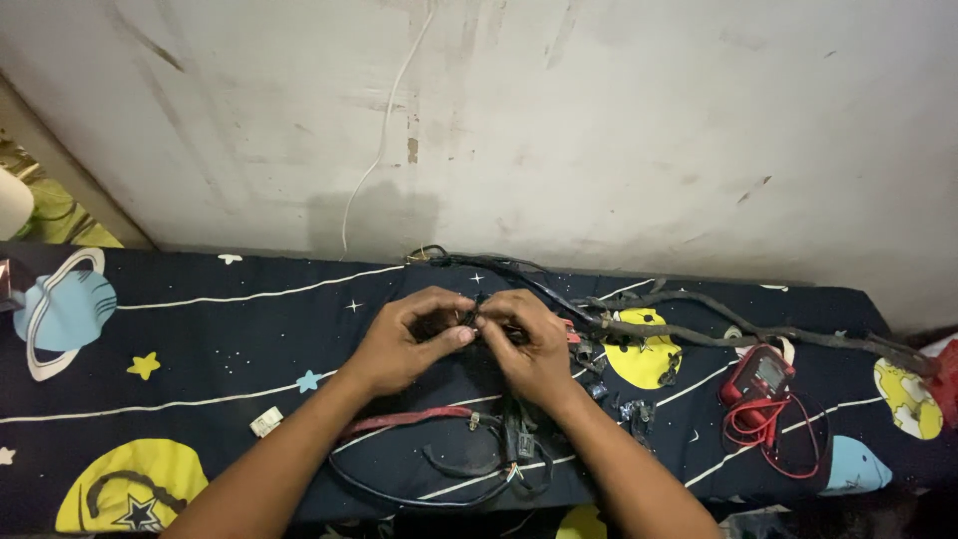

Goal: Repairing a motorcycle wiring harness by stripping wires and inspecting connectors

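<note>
A: Report the position of both hands.

B: The left hand [414, 334] and the right hand [529, 344] meet at the centre of the work surface. Both are curled narrow, fingertips pinched together on a small dark connector [477, 317] belonging to the black, tape-wrapped wiring harness [689, 334]. The connector is mostly hidden by the fingers; its shape cannot be told.

A: Describe the harness.

B: A long, rough bundle with a matt, frayed wrap. Its main trunk runs from the hands to the right edge of the surface, with short branches ending in small black plug housings [589, 357]. More loops lie below the wrists: thin black leads and one red, flat strap-like lead [404, 419].

A: Surface?

B: A dark navy fabric cloth [200, 319] printed with planets, stars and white orbit lines, soft and slightly creased.

A: Other items?

B: A red-cased handheld meter with a grey screen [760, 374] lies to the right of the hands, near the harness trunk, with coiled red test leads [768, 429] just below it. A small white rectangular plastic piece [266, 422] lies left of the left forearm, apart from the wiring. Behind stands a scuffed, off-white plaster wall [599, 120], down which a thin white cable [384, 130] hangs.
</note>
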